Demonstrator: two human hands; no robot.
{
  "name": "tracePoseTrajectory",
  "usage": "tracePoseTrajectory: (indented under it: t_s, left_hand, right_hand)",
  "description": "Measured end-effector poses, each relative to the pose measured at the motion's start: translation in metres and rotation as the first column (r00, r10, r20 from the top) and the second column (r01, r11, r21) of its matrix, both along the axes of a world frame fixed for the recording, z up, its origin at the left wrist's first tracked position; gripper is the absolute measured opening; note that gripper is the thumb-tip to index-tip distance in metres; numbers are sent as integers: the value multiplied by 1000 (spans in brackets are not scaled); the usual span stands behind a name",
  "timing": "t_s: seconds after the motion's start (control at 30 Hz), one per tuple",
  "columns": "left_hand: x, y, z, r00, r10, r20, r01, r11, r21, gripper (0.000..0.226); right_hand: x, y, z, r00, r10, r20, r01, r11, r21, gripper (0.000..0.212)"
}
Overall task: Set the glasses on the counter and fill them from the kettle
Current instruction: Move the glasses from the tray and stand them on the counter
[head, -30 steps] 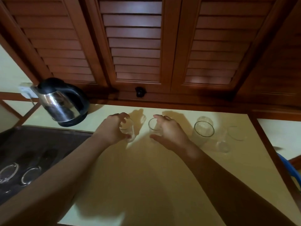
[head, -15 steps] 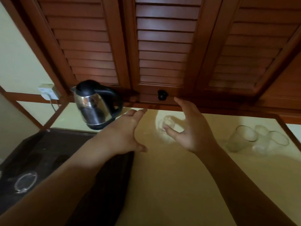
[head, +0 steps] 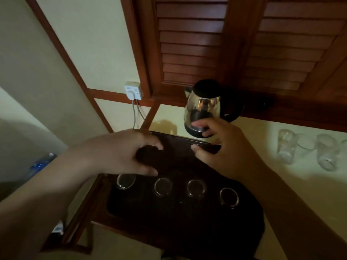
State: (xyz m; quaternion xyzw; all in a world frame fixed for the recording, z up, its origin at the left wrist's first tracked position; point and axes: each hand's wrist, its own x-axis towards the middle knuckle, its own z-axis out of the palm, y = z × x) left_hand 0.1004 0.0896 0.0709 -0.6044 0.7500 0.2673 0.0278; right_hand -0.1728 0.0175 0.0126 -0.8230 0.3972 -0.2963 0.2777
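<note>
A steel kettle (head: 203,106) with a black lid and base stands at the back of the yellow counter (head: 293,184). Several clear glasses (head: 163,186) stand in a row on a dark tray (head: 187,218) at the counter's left end. Two more glasses (head: 285,147) stand on the counter at the right. My left hand (head: 124,151) hovers over the tray's back left, fingers curled and apart, holding nothing. My right hand (head: 223,147) is spread open over the tray's back edge, just in front of the kettle's base.
Brown louvred cabinet doors (head: 191,49) hang above the counter. A white wall socket (head: 133,90) with cables sits left of the kettle. A plastic water bottle (head: 40,164) lies low at the left, beyond the counter's wooden edge.
Both hands let go of the glasses on the counter and swung left to the tray. The view turned left, so the kettle and tray now sit in the middle.
</note>
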Motion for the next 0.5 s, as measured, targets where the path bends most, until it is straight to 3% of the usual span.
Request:
tracePoseTrajectory:
  t_s: [0.07,0.13,0.23,0.3,0.43,0.5]
  left_hand:
    - [12,10,-5,1000,-2,23,-1,994,113,71]
    - [12,16,-15,985,-55,161,22,979,203,84]
    - [4,23,-39,904,-210,372,107,954,279,89]
    - [1,26,-55,847,-277,453,168,949,266,83]
    - [-8,22,-72,739,-287,610,199,957,210,57]
    - [-12,19,-72,722,-259,642,192,966,174,38]
  right_hand:
    - [24,12,1,996,62,-57,-58,996,69,61]
    - [42,22,3,970,146,-192,-132,988,82,63]
    - [64,37,5,850,284,-443,-258,959,118,67]
    - [76,45,3,754,341,-561,-330,936,126,74]
    - [103,49,-7,443,362,-820,-418,893,169,80]
    - [114,50,-10,381,371,-847,-395,893,214,69]
